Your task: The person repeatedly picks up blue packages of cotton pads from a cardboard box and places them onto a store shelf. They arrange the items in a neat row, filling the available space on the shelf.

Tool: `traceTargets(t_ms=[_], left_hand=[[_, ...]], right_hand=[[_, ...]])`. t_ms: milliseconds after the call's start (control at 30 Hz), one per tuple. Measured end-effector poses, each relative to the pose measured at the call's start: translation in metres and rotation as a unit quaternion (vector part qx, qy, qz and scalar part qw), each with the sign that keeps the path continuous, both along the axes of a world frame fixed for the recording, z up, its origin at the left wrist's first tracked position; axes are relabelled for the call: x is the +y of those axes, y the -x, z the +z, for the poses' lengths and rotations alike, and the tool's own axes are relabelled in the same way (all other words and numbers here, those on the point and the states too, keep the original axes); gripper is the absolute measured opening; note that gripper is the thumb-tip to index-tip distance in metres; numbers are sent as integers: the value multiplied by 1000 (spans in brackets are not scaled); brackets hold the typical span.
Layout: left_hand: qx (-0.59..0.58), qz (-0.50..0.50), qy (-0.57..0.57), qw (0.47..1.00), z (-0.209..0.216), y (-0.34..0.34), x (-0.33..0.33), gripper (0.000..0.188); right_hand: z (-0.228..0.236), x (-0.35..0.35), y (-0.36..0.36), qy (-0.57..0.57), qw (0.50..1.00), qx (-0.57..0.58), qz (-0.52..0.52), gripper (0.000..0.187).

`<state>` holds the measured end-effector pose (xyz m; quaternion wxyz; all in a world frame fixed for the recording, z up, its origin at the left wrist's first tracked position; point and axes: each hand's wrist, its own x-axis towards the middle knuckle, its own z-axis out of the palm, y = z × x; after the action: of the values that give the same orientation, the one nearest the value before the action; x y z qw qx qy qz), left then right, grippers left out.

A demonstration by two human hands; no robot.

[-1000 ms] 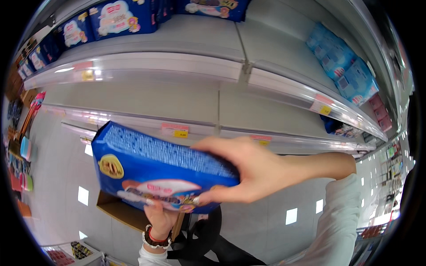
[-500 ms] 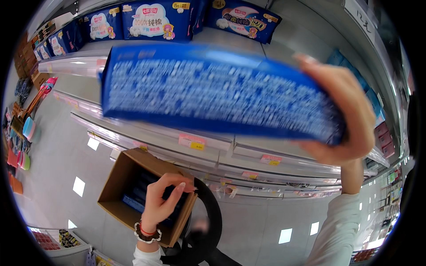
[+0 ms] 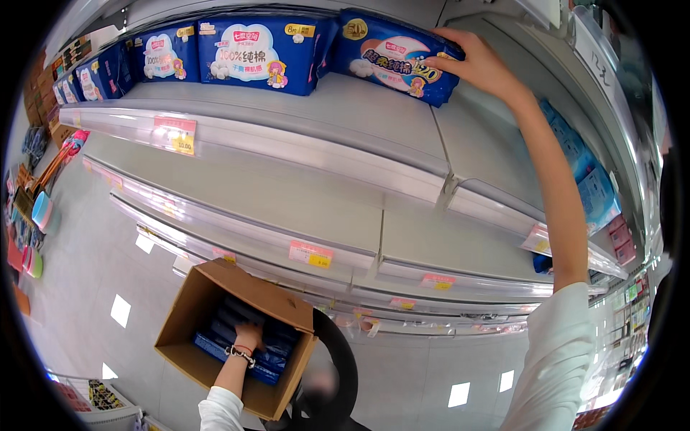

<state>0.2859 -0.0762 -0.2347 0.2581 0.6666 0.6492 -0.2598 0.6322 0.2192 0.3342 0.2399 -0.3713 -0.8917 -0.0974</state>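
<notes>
On the upper shelf a dark blue pack of sanitary pads (image 3: 397, 61) stands tilted, its printed front facing me. My right hand (image 3: 467, 61) grips its right end, the thumb across the front and the fingers over the top edge. Lower down, my left hand (image 3: 249, 336) reaches into an open cardboard box (image 3: 269, 293). It rests among several flat dark blue packs (image 3: 215, 346) there, and its fingertips are hidden, so its hold cannot be made out.
More blue packs (image 3: 259, 54) line the shelf to the left. Light blue packages (image 3: 593, 190) stand at the right. Lower shelves (image 3: 287, 194) carry price tags along clear front rails. A round black stool-like object (image 3: 338, 366) is beside the box, above a tiled floor (image 3: 417, 381).
My right hand has carried the pack away from me, up onto the shelf beside the other packs. My left hand has gone from above the box down into it.
</notes>
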Motion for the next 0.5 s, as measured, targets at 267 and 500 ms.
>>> traceTargets(t_ms=[267,500], left_hand=[[-58,48,126,989,-60,4,-31,130],[-134,135,72,979,-75,3,-34,132]], right_hand=[[-25,14,2,-132,991,21,21,53],[-35,21,8,-80,991,98,36,56]])
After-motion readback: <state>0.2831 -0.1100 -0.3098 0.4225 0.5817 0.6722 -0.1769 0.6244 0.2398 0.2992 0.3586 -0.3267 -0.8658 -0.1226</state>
